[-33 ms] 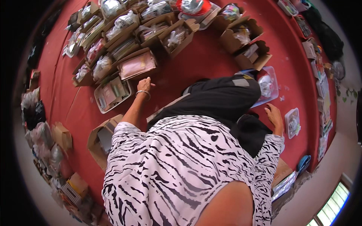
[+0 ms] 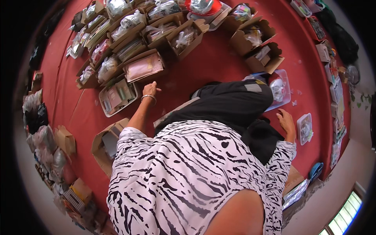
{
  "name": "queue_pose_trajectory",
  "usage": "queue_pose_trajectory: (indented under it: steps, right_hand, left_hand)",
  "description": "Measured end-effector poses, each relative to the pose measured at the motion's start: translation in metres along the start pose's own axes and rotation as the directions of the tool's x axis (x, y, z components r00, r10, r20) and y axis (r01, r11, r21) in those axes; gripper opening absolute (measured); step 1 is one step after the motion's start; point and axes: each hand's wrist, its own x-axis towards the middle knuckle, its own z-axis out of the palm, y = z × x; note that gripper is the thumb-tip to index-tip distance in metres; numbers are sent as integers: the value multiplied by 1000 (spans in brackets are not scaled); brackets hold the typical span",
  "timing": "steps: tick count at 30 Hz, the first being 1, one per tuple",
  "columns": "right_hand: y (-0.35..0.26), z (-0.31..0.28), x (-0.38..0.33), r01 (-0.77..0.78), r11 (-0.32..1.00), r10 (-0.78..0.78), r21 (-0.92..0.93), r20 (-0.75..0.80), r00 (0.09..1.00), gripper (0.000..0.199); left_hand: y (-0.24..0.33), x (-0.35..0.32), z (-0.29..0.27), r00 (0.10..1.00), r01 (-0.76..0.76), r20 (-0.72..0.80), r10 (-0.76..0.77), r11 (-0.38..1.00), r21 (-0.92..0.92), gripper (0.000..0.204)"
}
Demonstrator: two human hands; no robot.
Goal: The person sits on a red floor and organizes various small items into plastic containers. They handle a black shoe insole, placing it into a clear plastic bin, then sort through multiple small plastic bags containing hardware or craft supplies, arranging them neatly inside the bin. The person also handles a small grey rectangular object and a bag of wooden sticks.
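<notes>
Red cloth (image 2: 211,66) under left hand (image 2: 150,90) (right hand (image 2: 286,122) too)

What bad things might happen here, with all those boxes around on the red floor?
The left hand rests on the red floor right beside an open tray of small items; a nudge might tip or scatter them. The right hand sits close to a clear packet, so leaning on it might crush it. Boxes crowd all around, so shifting about could knock one over.
</notes>
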Motion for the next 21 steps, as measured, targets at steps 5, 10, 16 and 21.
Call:
queue_pose_trajectory:
  steps: [5, 10, 16, 21]
  right_hand:
    - [16, 11, 3, -26, 999, 25, 42, 19, 1000, 40]
    - [31, 14, -6, -20, 998, 15, 56, 91, 996, 41]
    - [40, 7, -7, 184, 975, -201, -128, -140, 970, 38]
    - [18, 30, 20, -151, 983, 142, -107, -87, 986, 37]
  left_hand:
    - [-57, -2, 32, 974, 130, 153, -167, 966, 225, 22]
    - [-55, -10, 63, 854, -2, 517, -60, 993, 119, 28]
    - [-21, 9, 59, 892, -218, 429, 143, 967, 132, 31]
    - [-19, 44, 26, 918, -360, 204, 340, 930, 70, 36]
